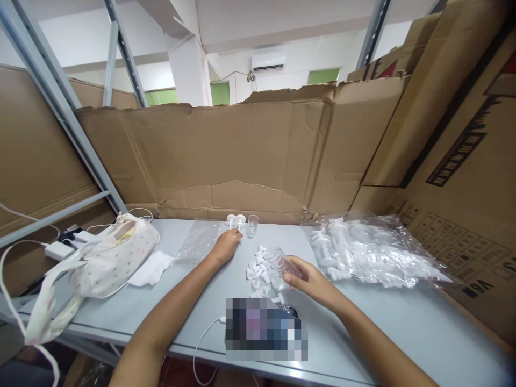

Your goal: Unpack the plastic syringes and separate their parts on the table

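Note:
My right hand (pixel 304 279) is closed around a clear ribbed plastic bottle (pixel 278 259), tilted with its open end toward the far left. Below that bottle lies a loose pile of small white plastic caps (pixel 258 271). Farther back, my left hand (pixel 226 246) has its fingers pinched at the lower part of the white round-topped pieces (pixel 240 219); the fingers partly hide where they meet. A second clear ribbed bottle (pixel 252 226) stands upright just right of these pieces.
A large clear bag of white pump-like parts (pixel 363 252) lies at right. On the left are a flat plastic bag (pixel 197 242), a white tissue (pixel 152 269) and a cloth pouch (pixel 121 252). A blurred-out device (pixel 262 328) with a cable lies in front. Cardboard walls (pixel 234 150) enclose the table.

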A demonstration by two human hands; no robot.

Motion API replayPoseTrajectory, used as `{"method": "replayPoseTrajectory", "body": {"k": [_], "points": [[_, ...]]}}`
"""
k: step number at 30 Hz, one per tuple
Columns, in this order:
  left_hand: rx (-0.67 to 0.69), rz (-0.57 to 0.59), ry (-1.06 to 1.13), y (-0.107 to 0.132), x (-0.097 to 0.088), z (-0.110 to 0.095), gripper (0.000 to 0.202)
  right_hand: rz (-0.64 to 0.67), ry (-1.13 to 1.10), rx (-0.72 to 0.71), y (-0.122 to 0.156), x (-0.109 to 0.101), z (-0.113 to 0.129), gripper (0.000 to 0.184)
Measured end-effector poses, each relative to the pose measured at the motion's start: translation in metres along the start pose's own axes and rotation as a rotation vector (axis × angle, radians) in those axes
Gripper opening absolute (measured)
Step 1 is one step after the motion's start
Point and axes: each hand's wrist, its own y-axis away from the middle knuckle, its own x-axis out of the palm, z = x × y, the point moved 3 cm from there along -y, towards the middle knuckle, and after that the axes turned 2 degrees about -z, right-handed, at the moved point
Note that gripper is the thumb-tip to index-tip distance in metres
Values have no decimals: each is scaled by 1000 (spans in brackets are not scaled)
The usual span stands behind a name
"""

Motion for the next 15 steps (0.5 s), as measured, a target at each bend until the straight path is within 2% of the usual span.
{"method": "replayPoseTrajectory", "body": {"k": [4,9,15], "points": [[31,26,-129,1,1,-4,33,-106,59,18,-4,-5,-6,48],[51,-4,-212,8,-5,-11,32,-383,199,59,-15,-28,-20,50],[85,-4,-254,20,-7,-18,28,-409,236,220,-56,-43,-34,37]]}}
